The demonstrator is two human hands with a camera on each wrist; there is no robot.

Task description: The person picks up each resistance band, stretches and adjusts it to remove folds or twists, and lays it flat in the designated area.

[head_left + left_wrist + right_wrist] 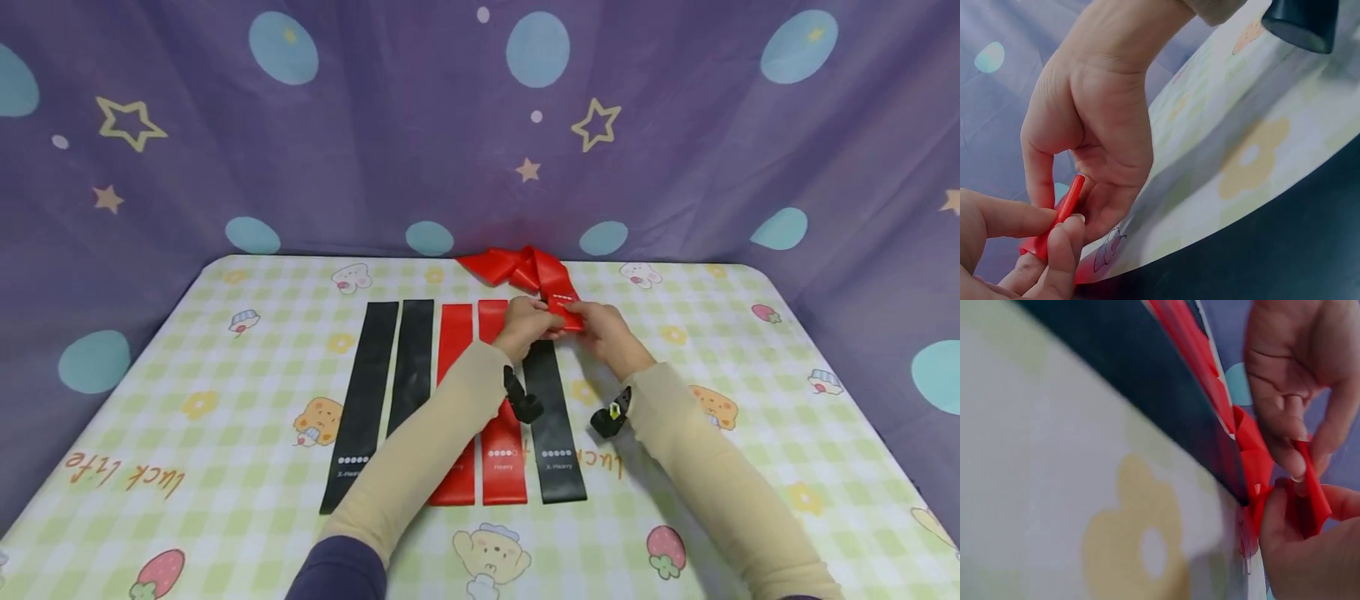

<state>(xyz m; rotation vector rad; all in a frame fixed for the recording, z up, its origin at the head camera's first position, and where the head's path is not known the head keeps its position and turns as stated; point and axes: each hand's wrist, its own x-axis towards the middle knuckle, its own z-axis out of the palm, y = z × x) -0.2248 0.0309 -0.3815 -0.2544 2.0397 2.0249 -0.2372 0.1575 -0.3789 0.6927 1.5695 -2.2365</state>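
A long red resistance band [553,275] lies crumpled at the table's back edge, and its near end is raised between my two hands. My left hand [527,321] pinches that end from the left, over the tops of the flat bands. From the right, my right hand [606,329] pinches the same end, with the thumb on the face that carries white dots. Seen up close in the right wrist view, the red band [1317,500] is folded between the fingertips of both hands. The left wrist view shows its edge [1072,199] standing up between the fingers.
Flat bands lie side by side in front of me: black ones [367,392] at the left, red ones [504,467] in the middle, a black one [558,433] at the right. Some are partly hidden by my left arm. A patterned tablecloth [225,467] covers the table; a purple curtain [420,125] hangs behind.
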